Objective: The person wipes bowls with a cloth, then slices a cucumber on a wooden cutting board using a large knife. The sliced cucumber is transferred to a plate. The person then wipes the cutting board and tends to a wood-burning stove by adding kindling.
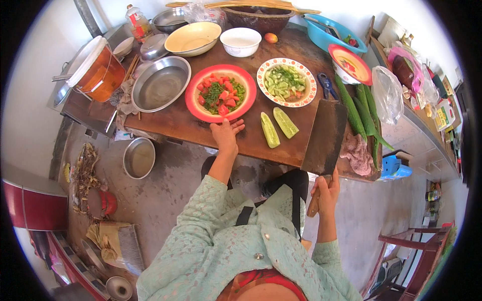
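Observation:
My right hand (325,193) grips the wooden handle of a cleaver (325,135), whose broad dark blade lies over the table's right part. With fingers spread, my left hand (227,134) rests at the near rim of a red-edged plate (192,103) and holds nothing. Chopped tomato (228,95), green pieces and herbs fill that plate. Two cut cucumber pieces (269,130) lie pale side up between my hands. Behind them stands a patterned plate (262,75) of sliced cucumber topped with chopped greens (287,75).
Whole cucumbers (353,113), a pink cloth (357,156) and blue-handled scissors (327,86) lie at the right. A metal basin (160,85), a cream basin (193,37) and a white bowl (241,42) stand left and behind. An orange bucket (103,72) is at the left edge.

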Demonstrator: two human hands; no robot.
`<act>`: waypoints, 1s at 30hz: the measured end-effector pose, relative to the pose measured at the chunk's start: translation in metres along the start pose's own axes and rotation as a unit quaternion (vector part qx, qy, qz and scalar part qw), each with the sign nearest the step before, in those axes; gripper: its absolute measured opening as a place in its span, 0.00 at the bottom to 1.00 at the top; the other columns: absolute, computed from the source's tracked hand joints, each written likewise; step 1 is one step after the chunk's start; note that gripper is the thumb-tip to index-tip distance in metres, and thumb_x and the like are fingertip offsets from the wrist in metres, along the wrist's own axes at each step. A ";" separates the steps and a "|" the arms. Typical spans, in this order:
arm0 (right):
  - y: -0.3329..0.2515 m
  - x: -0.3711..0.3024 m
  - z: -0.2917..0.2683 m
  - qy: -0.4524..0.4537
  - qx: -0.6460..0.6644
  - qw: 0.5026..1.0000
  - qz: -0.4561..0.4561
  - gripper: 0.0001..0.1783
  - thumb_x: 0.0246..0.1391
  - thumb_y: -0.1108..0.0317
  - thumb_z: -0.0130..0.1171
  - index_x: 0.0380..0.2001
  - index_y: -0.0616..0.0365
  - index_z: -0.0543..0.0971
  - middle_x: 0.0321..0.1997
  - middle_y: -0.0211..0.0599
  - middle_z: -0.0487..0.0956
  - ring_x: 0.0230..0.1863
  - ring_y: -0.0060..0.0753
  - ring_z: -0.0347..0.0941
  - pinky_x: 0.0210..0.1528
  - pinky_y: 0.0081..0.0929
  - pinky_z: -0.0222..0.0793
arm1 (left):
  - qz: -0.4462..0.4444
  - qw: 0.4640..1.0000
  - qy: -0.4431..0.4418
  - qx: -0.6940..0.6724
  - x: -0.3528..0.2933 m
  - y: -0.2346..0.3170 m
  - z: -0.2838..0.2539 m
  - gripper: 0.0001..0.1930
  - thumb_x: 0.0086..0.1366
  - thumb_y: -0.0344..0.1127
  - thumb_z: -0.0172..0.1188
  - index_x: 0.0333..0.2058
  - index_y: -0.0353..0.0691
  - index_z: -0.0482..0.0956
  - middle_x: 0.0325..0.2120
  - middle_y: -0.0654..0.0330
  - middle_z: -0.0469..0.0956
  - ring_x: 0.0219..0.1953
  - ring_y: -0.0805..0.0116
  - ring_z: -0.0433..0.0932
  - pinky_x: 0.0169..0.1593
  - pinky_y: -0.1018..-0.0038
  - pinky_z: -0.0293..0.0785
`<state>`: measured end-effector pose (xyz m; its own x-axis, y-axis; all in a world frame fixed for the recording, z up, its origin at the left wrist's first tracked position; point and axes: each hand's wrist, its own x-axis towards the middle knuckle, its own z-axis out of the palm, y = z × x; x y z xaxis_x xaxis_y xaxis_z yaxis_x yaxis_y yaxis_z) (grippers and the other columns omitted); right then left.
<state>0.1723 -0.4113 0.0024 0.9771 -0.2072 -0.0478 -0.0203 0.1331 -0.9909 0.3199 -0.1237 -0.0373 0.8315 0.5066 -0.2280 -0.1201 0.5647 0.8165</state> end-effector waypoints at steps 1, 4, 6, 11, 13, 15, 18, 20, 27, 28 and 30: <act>0.000 -0.002 0.000 -0.001 -0.008 1.000 -0.003 0.34 0.59 0.69 0.55 0.67 0.55 0.57 0.23 0.28 0.71 0.18 0.18 0.67 0.19 0.15 0.66 | -0.001 1.000 0.002 -0.007 0.001 0.000 0.001 0.10 0.72 0.29 0.41 0.46 0.32 0.53 0.41 0.42 0.70 0.35 0.50 0.82 0.33 0.64 0.84; 0.001 -0.007 0.000 -0.016 -0.016 1.000 -0.009 0.34 0.59 0.68 0.55 0.67 0.55 0.57 0.22 0.28 0.71 0.18 0.17 0.67 0.19 0.15 0.66 | 0.004 1.000 -0.006 -0.026 0.010 0.003 0.001 0.10 0.71 0.27 0.40 0.48 0.30 0.53 0.44 0.42 0.69 0.37 0.49 0.82 0.35 0.63 0.85; 0.005 -0.009 -0.001 -0.023 -0.015 1.000 -0.009 0.35 0.59 0.68 0.57 0.67 0.57 0.57 0.23 0.28 0.72 0.18 0.18 0.68 0.20 0.16 0.66 | 0.015 0.999 -0.017 -0.028 0.019 0.003 0.000 0.11 0.71 0.26 0.41 0.49 0.30 0.54 0.44 0.42 0.69 0.37 0.49 0.81 0.36 0.63 0.85; 0.009 -0.017 -0.001 -0.030 -0.022 0.999 -0.001 0.37 0.59 0.67 0.58 0.68 0.57 0.56 0.23 0.28 0.72 0.19 0.18 0.68 0.21 0.17 0.67 | 0.015 0.999 0.016 -0.023 0.038 0.008 0.004 0.12 0.70 0.23 0.39 0.50 0.29 0.61 0.46 0.46 0.72 0.39 0.54 0.81 0.38 0.63 0.86; 0.007 -0.019 -0.001 -0.041 -0.023 0.999 0.001 0.37 0.59 0.67 0.58 0.68 0.57 0.56 0.23 0.28 0.72 0.19 0.18 0.68 0.21 0.17 0.67 | 0.016 0.999 0.015 -0.026 0.046 0.010 0.004 0.11 0.70 0.23 0.40 0.50 0.29 0.62 0.45 0.47 0.71 0.38 0.55 0.80 0.37 0.62 0.86; 0.005 -0.021 0.001 -0.045 -0.020 0.999 0.002 0.37 0.59 0.67 0.57 0.68 0.56 0.56 0.24 0.28 0.72 0.19 0.18 0.68 0.21 0.17 0.67 | 0.019 0.999 0.003 -0.033 0.056 0.011 0.001 0.10 0.70 0.23 0.41 0.49 0.29 0.61 0.43 0.47 0.70 0.37 0.56 0.79 0.35 0.62 0.87; 0.001 -0.025 0.004 -0.038 -0.020 0.999 0.004 0.36 0.59 0.68 0.56 0.68 0.57 0.57 0.24 0.28 0.72 0.19 0.17 0.68 0.21 0.16 0.66 | 0.007 0.999 0.031 -0.010 0.064 0.016 0.003 0.12 0.71 0.24 0.40 0.50 0.29 0.62 0.45 0.47 0.73 0.39 0.56 0.80 0.37 0.62 0.86; 0.002 -0.027 0.003 -0.033 -0.019 0.999 0.007 0.35 0.59 0.68 0.56 0.67 0.57 0.57 0.24 0.27 0.72 0.19 0.17 0.68 0.21 0.15 0.66 | 0.015 0.999 0.031 -0.025 0.068 0.016 0.000 0.10 0.71 0.25 0.42 0.49 0.28 0.62 0.42 0.47 0.73 0.37 0.55 0.80 0.35 0.61 0.86; 0.012 -0.026 -0.006 -0.028 -0.006 0.999 0.019 0.37 0.59 0.68 0.57 0.69 0.57 0.55 0.25 0.28 0.73 0.21 0.18 0.68 0.23 0.17 0.68 | -0.008 0.995 0.067 0.073 0.013 0.003 0.004 0.11 0.65 0.29 0.54 0.45 0.35 0.67 0.38 0.50 0.72 0.34 0.64 0.79 0.31 0.70 0.80; 0.013 -0.026 -0.007 -0.027 -0.003 0.999 0.024 0.37 0.59 0.68 0.57 0.69 0.57 0.55 0.25 0.28 0.73 0.21 0.18 0.69 0.23 0.17 0.68 | 0.070 0.983 -0.002 0.171 -0.002 -0.003 0.004 0.12 0.63 0.27 0.54 0.45 0.36 0.68 0.40 0.51 0.72 0.37 0.63 0.78 0.35 0.68 0.79; 0.014 -0.024 -0.007 -0.022 0.009 0.999 0.036 0.37 0.59 0.69 0.57 0.69 0.56 0.55 0.25 0.28 0.73 0.21 0.18 0.69 0.23 0.18 0.68 | 0.221 0.898 -0.143 0.354 -0.021 -0.010 0.004 0.16 0.57 0.24 0.56 0.45 0.37 0.71 0.43 0.52 0.73 0.44 0.60 0.77 0.42 0.64 0.77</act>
<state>0.1467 -0.4112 -0.0114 0.9817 -0.1531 -0.1132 -0.0879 0.1632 -0.9827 0.3057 -0.1429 -0.0386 0.9049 0.3337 0.2641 -0.1824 -0.2566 0.9492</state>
